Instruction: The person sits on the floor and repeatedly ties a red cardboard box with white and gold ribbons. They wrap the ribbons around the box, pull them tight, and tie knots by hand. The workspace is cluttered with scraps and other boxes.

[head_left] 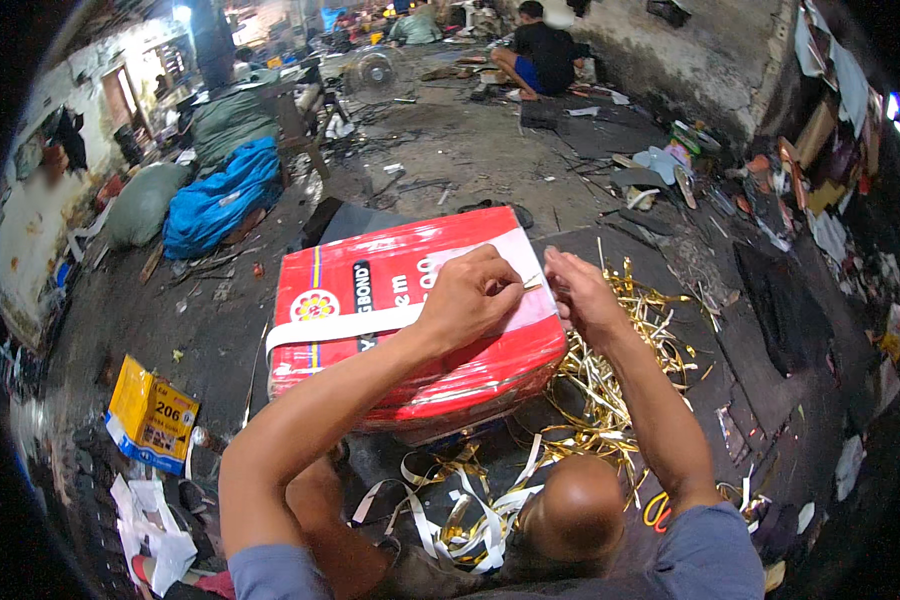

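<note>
A red carton (pixel 400 370) wrapped in shiny clear film lies across my lap. Over its top, from the left edge toward my left wrist, runs a flat white strip (pixel 345 326). My left hand (pixel 473 290) rests on the carton's right half with its fingers curled in a pinch; the strip passes beneath that wrist, and a small gold end (pixel 533 284) shows just past the fingertips. Beside the carton's right edge, my right hand (pixel 582 292) has its fingers bent together close to that end. What lies between the right fingers is hidden.
Gold strips (pixel 610 375) lie heaped right of the carton. White and gold strips (pixel 480 525) tangle between my legs, near orange-handled scissors (pixel 657 511). A yellow box (pixel 155 415) stands at left, blue sacking (pixel 223 198) farther off. Another person (pixel 542 52) sits by the far wall.
</note>
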`<action>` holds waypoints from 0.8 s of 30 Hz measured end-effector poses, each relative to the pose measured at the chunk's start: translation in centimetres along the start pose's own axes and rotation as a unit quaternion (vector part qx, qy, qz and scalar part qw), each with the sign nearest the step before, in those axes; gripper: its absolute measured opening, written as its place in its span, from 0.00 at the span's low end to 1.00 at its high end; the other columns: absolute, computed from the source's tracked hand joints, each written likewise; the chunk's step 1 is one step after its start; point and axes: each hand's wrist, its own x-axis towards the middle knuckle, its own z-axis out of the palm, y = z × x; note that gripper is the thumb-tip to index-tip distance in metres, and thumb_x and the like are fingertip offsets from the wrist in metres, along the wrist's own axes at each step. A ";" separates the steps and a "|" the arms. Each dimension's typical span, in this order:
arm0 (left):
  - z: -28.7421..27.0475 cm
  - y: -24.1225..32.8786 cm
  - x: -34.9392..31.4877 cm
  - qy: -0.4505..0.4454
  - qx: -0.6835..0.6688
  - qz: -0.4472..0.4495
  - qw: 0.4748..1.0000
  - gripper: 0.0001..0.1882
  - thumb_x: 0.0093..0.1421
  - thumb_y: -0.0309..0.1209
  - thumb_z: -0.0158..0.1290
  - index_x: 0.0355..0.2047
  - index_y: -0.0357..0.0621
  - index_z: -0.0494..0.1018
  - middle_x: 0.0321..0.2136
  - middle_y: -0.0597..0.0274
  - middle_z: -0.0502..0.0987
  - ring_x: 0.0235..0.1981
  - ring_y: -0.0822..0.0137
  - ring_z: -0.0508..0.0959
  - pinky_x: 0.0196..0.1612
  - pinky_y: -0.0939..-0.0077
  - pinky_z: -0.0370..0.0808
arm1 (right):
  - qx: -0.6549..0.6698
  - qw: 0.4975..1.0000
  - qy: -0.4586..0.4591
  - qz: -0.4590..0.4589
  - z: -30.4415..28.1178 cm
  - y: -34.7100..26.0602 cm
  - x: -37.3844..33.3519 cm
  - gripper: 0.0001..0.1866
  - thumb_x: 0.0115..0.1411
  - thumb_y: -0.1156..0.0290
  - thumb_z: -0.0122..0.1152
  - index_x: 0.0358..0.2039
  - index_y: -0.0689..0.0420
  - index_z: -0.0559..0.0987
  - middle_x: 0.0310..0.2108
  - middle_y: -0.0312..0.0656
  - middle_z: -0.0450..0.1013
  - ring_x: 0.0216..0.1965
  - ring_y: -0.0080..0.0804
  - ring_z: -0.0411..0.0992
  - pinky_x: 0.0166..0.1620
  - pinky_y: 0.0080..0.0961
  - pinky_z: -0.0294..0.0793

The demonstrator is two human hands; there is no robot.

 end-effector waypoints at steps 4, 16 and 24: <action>0.9 0.3 0.5 0.018 0.001 0.008 1.000 0.05 0.57 0.27 0.62 0.29 0.37 0.83 0.25 0.54 0.78 0.27 0.62 0.78 0.31 0.66 0.73 | -0.128 0.989 0.045 -0.052 -0.1 0.8 1.0 0.19 0.71 0.52 0.61 0.29 0.53 0.76 0.20 0.29 0.68 0.17 0.17 0.63 0.20 0.21 0.60; 1.6 0.3 0.6 0.026 -0.039 -0.026 0.999 0.05 0.56 0.26 0.63 0.32 0.38 0.85 0.25 0.60 0.79 0.26 0.71 0.76 0.29 0.72 0.71 | -0.190 0.975 0.055 -0.103 0.0 0.8 0.8 0.14 0.69 0.62 0.58 0.31 0.59 0.76 0.20 0.35 0.70 0.16 0.20 0.67 0.18 0.26 0.63; 1.9 0.4 0.9 0.021 -0.049 -0.027 0.998 0.05 0.58 0.26 0.62 0.32 0.38 0.85 0.25 0.61 0.79 0.25 0.73 0.75 0.29 0.73 0.70 | -0.282 0.924 0.108 -0.235 -0.1 2.2 1.4 0.15 0.70 0.63 0.59 0.29 0.59 0.78 0.22 0.35 0.72 0.21 0.21 0.67 0.24 0.24 0.64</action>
